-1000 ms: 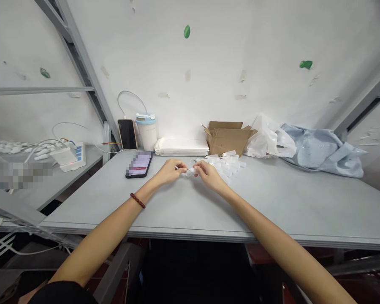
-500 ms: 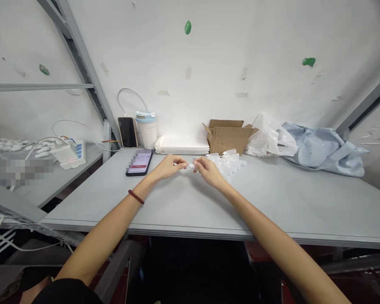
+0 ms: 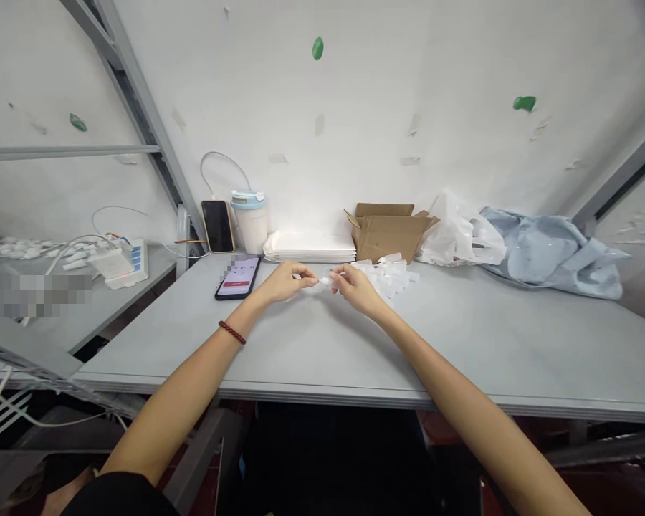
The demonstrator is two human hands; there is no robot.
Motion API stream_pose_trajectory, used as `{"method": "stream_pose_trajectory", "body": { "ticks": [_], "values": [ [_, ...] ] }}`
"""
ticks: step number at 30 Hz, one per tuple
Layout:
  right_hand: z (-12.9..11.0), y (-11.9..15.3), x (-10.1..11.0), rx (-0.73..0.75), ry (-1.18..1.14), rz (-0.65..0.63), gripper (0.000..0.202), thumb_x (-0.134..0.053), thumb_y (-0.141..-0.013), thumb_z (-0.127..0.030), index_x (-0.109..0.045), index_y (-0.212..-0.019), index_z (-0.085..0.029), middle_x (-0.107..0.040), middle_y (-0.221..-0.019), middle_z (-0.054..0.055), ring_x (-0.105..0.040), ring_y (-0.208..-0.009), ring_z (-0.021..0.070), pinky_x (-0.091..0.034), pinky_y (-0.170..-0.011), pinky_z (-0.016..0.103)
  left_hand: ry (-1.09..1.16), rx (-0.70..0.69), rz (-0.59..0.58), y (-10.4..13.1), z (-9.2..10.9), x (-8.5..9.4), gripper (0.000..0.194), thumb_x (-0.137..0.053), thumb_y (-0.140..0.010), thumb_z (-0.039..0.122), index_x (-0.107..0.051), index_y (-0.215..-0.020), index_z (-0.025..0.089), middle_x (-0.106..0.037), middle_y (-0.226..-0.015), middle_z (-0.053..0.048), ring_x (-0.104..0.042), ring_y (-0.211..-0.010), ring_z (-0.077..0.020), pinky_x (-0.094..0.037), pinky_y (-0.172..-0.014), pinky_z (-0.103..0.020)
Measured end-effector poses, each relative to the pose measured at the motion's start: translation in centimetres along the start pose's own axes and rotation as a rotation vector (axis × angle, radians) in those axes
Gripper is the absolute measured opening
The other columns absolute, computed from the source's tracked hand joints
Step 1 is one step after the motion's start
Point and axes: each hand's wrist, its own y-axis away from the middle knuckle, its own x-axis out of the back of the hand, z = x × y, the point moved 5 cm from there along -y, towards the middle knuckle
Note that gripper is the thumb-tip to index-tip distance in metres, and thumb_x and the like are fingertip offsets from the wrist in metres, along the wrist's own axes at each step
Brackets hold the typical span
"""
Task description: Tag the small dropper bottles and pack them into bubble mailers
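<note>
Over the middle of the table, my left hand [image 3: 289,282] and my right hand [image 3: 355,287] face each other with fingertips almost meeting. Between them is a small white piece [image 3: 325,282] with a thin clear part curving about it; its exact kind is too small to make out. My right thumb and fingers pinch its right side. The left fingertips are pinched together at its other end. Just beyond my right hand lies a loose pile of translucent white tube-like pieces [image 3: 391,276], partly hidden by that hand.
A phone [image 3: 238,278] lies left of my hands; another phone [image 3: 218,226] leans beside a lidded cup [image 3: 251,222]. Along the wall are stacked white trays [image 3: 309,247], an open cardboard box [image 3: 390,236], a plastic bag [image 3: 454,233] and blue cloth [image 3: 553,251]. A power strip [image 3: 134,265] sits left.
My hands stay in nearly the same place. The fingers have shifted slightly around the small white piece, and more of it shows between them.
</note>
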Motion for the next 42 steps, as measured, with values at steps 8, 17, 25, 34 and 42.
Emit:
{"method": "stream_pose_trajectory", "body": {
  "ticks": [8,17,25,34,42],
  "values": [
    [0.1,0.0,-0.3,0.011,-0.004,-0.019,0.023,-0.042,-0.085,-0.042,-0.049,-0.083,-0.02,-0.055,-0.06,-0.003,-0.045,-0.053,0.0115,-0.035,-0.052,0.023,0.048,-0.043,0.047,-0.3,-0.4,0.4,0.023,-0.062,-0.069,0.037,-0.069,-0.071,0.014,-0.066,-0.07,-0.003,-0.055,-0.065,-0.0143,-0.041,-0.059,-0.024],
    [0.0,0.0,2.2,0.163,0.643,0.212,0.022,-0.039,-0.087,-0.021,-0.054,-0.101,-0.014,-0.061,-0.103,0.013,-0.052,-0.094,0.0238,-0.039,-0.08,0.034,-0.059,0.002,0.284,0.2,-1.3,3.7,0.024,-0.057,-0.071,0.035,-0.068,-0.073,0.014,-0.07,-0.078,-0.006,-0.06,-0.075,-0.0186,-0.043,-0.068,-0.027],
    [1.7,-0.2,0.5,0.188,1.124,0.034,0.035,-0.041,-0.09,-0.024,-0.051,-0.124,-0.02,-0.052,-0.129,0.013,-0.039,-0.117,0.0325,-0.029,-0.093,0.051,-0.328,0.016,-0.033,0.0,-1.5,0.7,0.029,-0.055,-0.075,0.041,-0.067,-0.068,0.015,-0.067,-0.068,-0.005,-0.058,-0.064,-0.018,-0.04,-0.06,-0.027],
    [2.1,-0.4,-0.1,0.149,1.167,-0.018,0.032,-0.041,-0.092,-0.031,-0.061,-0.114,-0.019,-0.054,-0.126,0.016,-0.04,-0.117,0.0353,-0.025,-0.094,0.06,-0.55,-0.19,0.006,-0.4,-2.4,-2.1,0.031,-0.056,-0.081,0.033,-0.066,-0.107,0.02,-0.059,-0.113,-0.011,-0.043,-0.113,-0.03,-0.036,-0.094,-0.043],
    [0.7,-0.4,1.4,0.177,1.006,0.103,0.032,-0.039,-0.091,-0.022,-0.06,-0.116,-0.023,-0.06,-0.113,0.013,-0.042,-0.108,0.0296,-0.029,-0.089,0.046,-0.551,-0.161,0.054,-0.9,-2.8,-1.8,0.011,-0.056,-0.077,0.023,-0.065,-0.076,0.018,-0.066,-0.089,-0.01,-0.048,-0.101,-0.0295,-0.037,-0.087,-0.04]
  ]
}}
